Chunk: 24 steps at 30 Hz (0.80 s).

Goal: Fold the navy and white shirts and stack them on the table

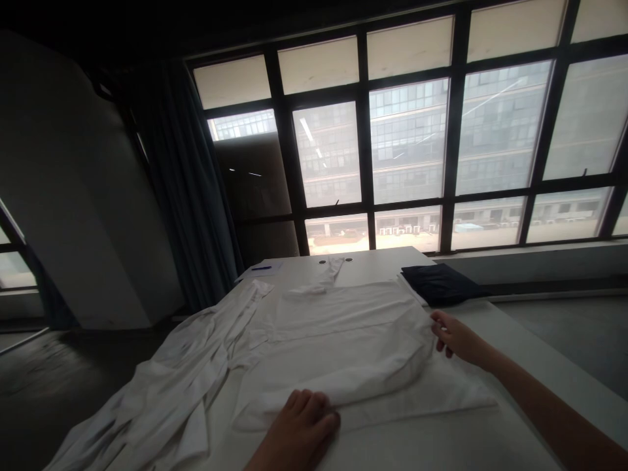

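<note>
You have the white shirt (338,353), as it appears to be, laid out broadly across the worktop (520,356), filling the lower middle of the frame. Done, as far as can be judged: the body is spread fairly flat, with a long crease across its middle, and a raised, rumpled ridge runs along its near side. Left: that near side is uneven, a thinner layer lies loose beyond the ridge towards the lower right, and a narrow strip, probably a sleeve, trails towards the upper middle of the worktop. No neat, compact shape is found; the work is judged to be at an early or middle stage. The white cloth pile (181,373) at lower left, loose and hanging over the worktop's edge, is unsorted. At right, the dark cloth (439,283) lies flat and appears folded.

Position relative to your hands: the shirt lies between and ahead of them. Your left hand (307,418), lower centre, rests on its near edge with fingers bent; whether they grip the fabric or only press it, you cannot tell from this view. Your right hand (449,333), right of centre, has its fingers curled closed and appears to pinch the shirt's right edge. Noted besides: a pen (261,268) at the worktop's far left corner, well apart from both hands.
</note>
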Each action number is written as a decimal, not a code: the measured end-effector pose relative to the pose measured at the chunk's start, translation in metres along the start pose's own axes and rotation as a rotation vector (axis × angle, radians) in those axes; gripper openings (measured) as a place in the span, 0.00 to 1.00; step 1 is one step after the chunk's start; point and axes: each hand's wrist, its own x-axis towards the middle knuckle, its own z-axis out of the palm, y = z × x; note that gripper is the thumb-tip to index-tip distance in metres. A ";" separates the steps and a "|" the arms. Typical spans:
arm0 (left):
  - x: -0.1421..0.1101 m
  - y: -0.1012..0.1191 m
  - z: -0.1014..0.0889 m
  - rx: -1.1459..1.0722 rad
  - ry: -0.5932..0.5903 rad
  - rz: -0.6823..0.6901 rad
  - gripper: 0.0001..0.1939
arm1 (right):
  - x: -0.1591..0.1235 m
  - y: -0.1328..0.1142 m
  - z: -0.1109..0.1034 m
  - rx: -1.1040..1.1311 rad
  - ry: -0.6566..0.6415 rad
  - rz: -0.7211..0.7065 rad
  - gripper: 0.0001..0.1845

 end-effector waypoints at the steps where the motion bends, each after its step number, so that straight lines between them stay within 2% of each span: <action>1: -0.001 -0.002 0.004 0.016 0.021 -0.020 0.07 | 0.001 0.002 0.003 -0.033 0.041 -0.018 0.17; 6: -0.010 -0.011 0.021 0.086 0.068 0.021 0.08 | 0.001 0.014 0.023 -0.373 0.103 0.017 0.21; 10: -0.008 -0.010 0.021 0.112 0.068 0.098 0.08 | -0.002 0.011 0.038 -0.376 0.144 -0.004 0.16; 13: -0.006 -0.008 0.017 0.123 0.052 0.150 0.08 | -0.002 0.003 0.043 -0.387 0.190 -0.032 0.16; 19: -0.006 0.000 0.018 0.123 0.073 0.250 0.09 | -0.007 0.003 0.042 -0.518 0.172 -0.003 0.29; 22: -0.007 0.003 0.023 0.093 0.075 0.295 0.09 | -0.014 -0.008 0.039 -0.546 0.147 -0.088 0.35; 24: -0.008 0.005 0.028 0.079 0.088 0.316 0.09 | -0.021 -0.026 0.037 -0.525 0.111 -0.221 0.33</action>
